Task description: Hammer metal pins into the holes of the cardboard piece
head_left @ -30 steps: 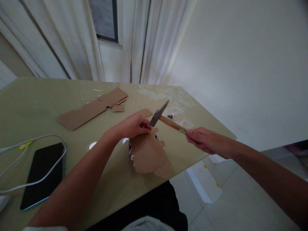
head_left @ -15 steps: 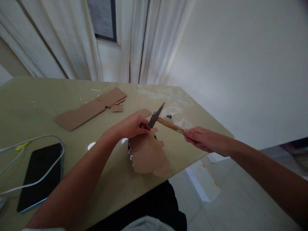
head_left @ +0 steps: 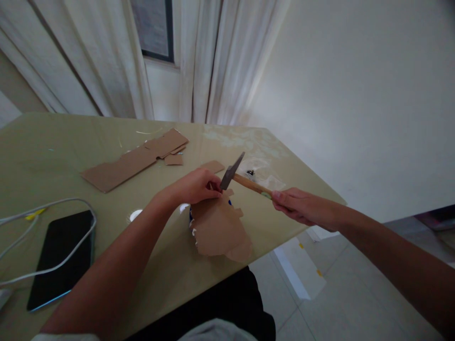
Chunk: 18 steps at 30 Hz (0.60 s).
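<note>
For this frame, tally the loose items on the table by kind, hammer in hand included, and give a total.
Cardboard pieces: 4 (torn piece under the left hand, long strip, small scrap, scrap behind the hammer)
Hammers: 1 (hammer in the right hand)
Phones: 1 (phone)
Cables: 1 (white cable)
Total: 7

The hammer [head_left: 237, 177] in the right hand's [head_left: 302, 207] grip has a dark grey head and a light brown wooden handle with a greenish band just ahead of that grip. Under the left hand's [head_left: 195, 185] grip lies plain brown torn cardboard [head_left: 218, 227], with bits of blue and white at its edge. The table [head_left: 53, 156] is pale olive-yellow. Left of that grip lie a black phone [head_left: 59, 255] and a white cable [head_left: 46, 208]. Beyond it lies a brown cardboard strip [head_left: 135, 158].
</note>
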Available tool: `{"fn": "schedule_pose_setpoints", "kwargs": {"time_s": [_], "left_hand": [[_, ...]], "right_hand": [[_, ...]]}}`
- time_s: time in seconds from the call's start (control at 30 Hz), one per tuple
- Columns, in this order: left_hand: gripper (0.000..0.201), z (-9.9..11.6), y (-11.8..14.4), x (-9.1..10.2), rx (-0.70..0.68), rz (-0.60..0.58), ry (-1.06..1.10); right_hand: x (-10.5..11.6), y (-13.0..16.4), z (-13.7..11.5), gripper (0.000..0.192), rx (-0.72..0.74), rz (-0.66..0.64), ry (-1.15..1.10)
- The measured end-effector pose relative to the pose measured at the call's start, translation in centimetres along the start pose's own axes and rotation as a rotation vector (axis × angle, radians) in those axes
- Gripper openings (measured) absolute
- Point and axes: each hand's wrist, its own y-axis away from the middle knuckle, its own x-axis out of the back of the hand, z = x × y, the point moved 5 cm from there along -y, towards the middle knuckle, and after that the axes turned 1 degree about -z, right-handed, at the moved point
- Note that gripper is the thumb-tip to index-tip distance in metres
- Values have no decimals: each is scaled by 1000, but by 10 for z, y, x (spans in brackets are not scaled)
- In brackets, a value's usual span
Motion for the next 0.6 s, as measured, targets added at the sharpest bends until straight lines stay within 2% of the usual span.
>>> {"fn": "schedule_pose_setpoints", "kwargs": {"time_s": [0.6], "left_hand": [[14,-1,0,-2,23,-11,8]], "right_hand": [[4,0,-2,80,20,14,14]]}}
